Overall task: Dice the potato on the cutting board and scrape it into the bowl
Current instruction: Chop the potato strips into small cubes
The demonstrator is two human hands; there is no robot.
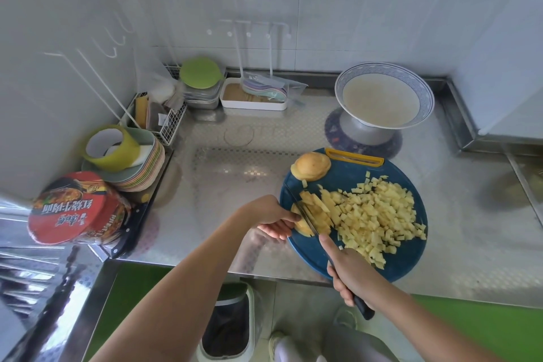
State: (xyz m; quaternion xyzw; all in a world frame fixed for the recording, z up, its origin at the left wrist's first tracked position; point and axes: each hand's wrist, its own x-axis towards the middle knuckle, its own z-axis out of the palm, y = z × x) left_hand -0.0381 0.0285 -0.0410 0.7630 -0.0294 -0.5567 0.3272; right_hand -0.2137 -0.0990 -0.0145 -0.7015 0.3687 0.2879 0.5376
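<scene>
Currently the left hand pins potato strips at the cutting board's left edge. The right hand grips the knife, blade across them. Diced potato heaps mid-board, with the bowl beyond. Stacked plates and a noodle cup crowd the surface's left.

We see a dark blue cutting board with pale yellow potato dice on it, an orange strip at its far edge, a white bowl with a blue scale-patterned rim behind it, and a red noodle cup far to its left.
</scene>
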